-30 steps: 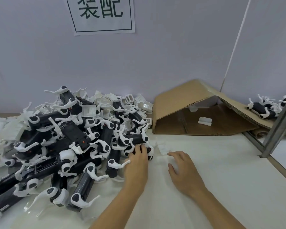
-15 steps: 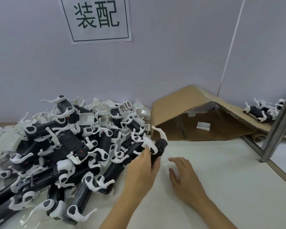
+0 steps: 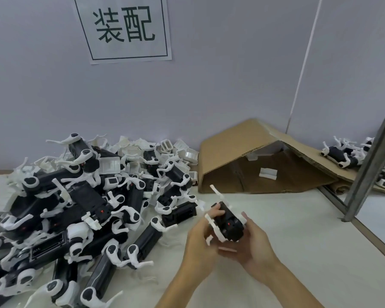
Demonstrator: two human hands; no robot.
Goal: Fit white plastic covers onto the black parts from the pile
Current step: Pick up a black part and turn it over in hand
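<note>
A black part with white arms (image 3: 228, 223) is held above the table between both hands. My left hand (image 3: 200, 243) grips its left side, with the thumb on top near the far end. My right hand (image 3: 251, 243) cups it from below and from the right. One white arm sticks up from the part's far end. A big pile of black parts with white arms (image 3: 80, 214) covers the left of the table. Loose white covers (image 3: 182, 152) lie at the back of the pile by the wall. One white cover (image 3: 268, 173) lies under the cardboard.
A folded cardboard sheet (image 3: 238, 152) leans like a tent against the wall at centre right. A grey metal post (image 3: 373, 156) stands at the right, with several more black parts (image 3: 342, 153) behind it. A paper sign (image 3: 125, 30) hangs on the wall.
My left hand pulled one black part out of the pile's right edge and lifted it. My right hand left the table and came up under the part.
</note>
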